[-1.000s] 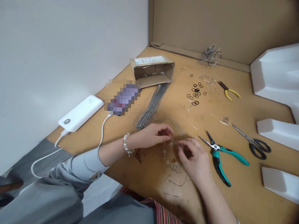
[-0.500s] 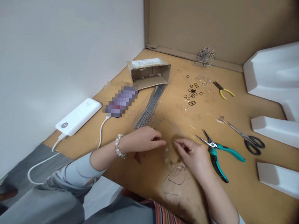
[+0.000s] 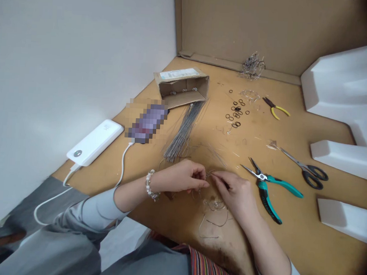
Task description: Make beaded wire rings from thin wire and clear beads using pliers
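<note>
At lower centre, we see the right hand (image 3: 239, 194), its grip clamped on wire (image 3: 209, 174). Of the left hand (image 3: 186, 176), we cannot tell.

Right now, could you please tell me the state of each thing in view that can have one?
Right hand: pinching thin wire
Left hand: partly curled, grip unclear
Teal pliers: jaws open
Yellow pliers: handles spread
Scissors: blades look closed
Cardboard box: open toward the person
White power bank: cable plugged in
Phone: plugged in, screen pixelated
Wire bundle: lying loosely together
</note>
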`<state>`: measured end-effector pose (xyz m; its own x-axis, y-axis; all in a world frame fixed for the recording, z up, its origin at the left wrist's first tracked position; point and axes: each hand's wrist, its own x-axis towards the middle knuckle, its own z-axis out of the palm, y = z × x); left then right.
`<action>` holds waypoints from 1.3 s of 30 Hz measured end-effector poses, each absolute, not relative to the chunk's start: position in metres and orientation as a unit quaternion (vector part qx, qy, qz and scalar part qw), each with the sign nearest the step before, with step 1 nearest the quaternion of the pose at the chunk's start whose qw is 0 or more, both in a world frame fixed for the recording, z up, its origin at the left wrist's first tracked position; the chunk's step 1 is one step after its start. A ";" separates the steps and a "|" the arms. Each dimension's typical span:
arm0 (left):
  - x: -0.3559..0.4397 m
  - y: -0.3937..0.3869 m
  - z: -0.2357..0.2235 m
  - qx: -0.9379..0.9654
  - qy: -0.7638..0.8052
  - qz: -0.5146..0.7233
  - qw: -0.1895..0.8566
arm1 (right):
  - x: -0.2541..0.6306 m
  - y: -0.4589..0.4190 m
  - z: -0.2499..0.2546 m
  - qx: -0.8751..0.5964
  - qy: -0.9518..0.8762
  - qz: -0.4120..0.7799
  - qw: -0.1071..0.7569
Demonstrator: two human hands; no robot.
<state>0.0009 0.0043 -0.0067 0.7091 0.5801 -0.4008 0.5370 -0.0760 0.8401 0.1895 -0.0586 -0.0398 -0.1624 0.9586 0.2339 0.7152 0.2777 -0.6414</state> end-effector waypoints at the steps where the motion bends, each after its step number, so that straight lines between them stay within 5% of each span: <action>1: 0.002 0.004 -0.008 0.753 0.378 0.028 0.538 | 0.189 -0.058 -0.040 -0.561 -0.739 0.199 0.314; 5: 0.005 0.001 -0.010 0.801 0.393 0.093 0.441 | 0.191 -0.057 -0.038 -0.560 -0.725 0.236 0.324; 16: 0.004 -0.001 -0.015 0.810 0.396 0.111 0.418 | 0.203 -0.068 -0.023 -0.561 -0.700 0.340 0.283; 39: 0.003 -0.001 -0.014 0.833 0.353 0.161 0.394 | 0.207 -0.061 -0.031 -0.574 -0.715 0.242 0.317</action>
